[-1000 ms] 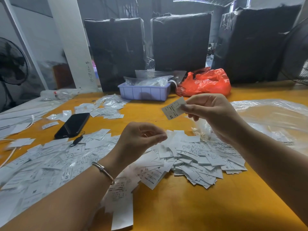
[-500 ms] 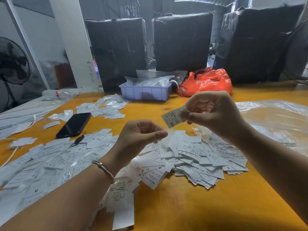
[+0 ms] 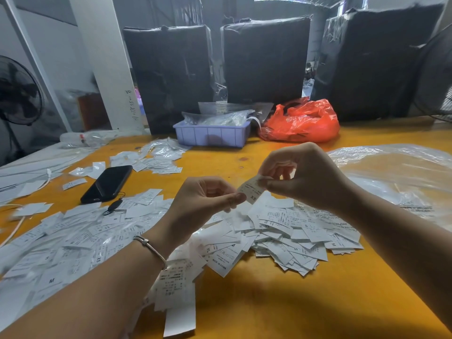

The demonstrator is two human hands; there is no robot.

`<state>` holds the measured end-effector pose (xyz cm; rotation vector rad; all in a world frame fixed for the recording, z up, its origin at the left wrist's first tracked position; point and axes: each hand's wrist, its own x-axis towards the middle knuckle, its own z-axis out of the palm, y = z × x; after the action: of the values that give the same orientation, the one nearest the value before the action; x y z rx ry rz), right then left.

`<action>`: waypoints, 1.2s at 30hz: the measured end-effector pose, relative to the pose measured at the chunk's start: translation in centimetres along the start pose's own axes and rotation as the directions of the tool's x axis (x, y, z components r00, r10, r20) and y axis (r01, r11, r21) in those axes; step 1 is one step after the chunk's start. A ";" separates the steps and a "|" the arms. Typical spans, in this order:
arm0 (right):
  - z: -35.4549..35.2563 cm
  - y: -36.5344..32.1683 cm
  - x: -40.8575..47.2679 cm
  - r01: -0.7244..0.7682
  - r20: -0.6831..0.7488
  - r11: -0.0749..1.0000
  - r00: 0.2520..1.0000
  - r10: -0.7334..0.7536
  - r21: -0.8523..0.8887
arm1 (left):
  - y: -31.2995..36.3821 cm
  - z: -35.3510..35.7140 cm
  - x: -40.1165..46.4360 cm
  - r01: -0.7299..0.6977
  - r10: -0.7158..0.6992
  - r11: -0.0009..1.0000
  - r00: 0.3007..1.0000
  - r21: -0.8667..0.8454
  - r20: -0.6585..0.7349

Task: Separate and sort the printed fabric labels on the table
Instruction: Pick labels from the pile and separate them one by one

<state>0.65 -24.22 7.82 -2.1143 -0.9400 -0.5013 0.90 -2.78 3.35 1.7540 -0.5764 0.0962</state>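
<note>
While holding one label [image 3: 252, 190] up above the counter [image 3: 281, 302], working somewhere in the middle of the job, judging by how much paper is lying loose. Right hand [image 3: 303, 177] pinching the top edge of that label between thumb and fingertips, other fingers curled; printed "XS" showing at its lower end. Left hand [image 3: 208, 199] curled too, thumb and forefinger closing at the label's lower left edge, touching or almost touching it; hard to tell whether gripping it or another layer stuck behind it. Probably peeling or checking the size before dropping it somewhere.

Lying directly beneath both hands, a thick unsorted heap [image 3: 288, 231], sizes S, M, XL all mixed together, so clearly not sorted yet. Spreading across the left side of the counter, a wider, flatter scatter of labels [image 3: 61, 241], again showing XS, M and S side by side; not looking like finished groups either. Sitting farther back near a phone [image 3: 107, 182], a smaller cluster [image 3: 156, 160], possibly a set-aside group, though too small to read. Resting on the right, a clear plastic bag [image 3: 403, 172], likely the source of the labels.

Judging overall: a few possibly separated, most still waiting, no neat size stacks visible anywhere.
</note>
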 end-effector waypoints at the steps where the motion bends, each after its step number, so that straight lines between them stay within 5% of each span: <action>1: 0.0 0.1 0.0 -0.002 0.018 1.000 1.000 0.002 0.001 | 0.0 0.0 0.0 0.000 0.000 1.000 1.000 0.003 0.009; 10: 1.1 0.5 -0.2 -0.118 -0.004 0.959 0.992 0.123 0.257 | -0.2 0.2 -0.2 0.024 -0.025 0.999 0.998 0.023 0.056; 19: 1.4 0.3 -0.2 -0.115 -0.072 0.988 0.990 0.123 0.101 | 0.1 0.4 -0.1 0.059 -0.060 0.998 0.998 0.028 0.031; 36: 1.7 0.5 -0.5 -0.171 0.129 0.983 0.978 0.161 0.063 | -0.3 0.3 0.1 0.080 -0.079 0.997 0.996 -0.021 0.029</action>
<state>0.82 -23.33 6.19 -2.1530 -0.8275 -0.2495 1.01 -3.00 3.09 1.7567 -0.5251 0.0098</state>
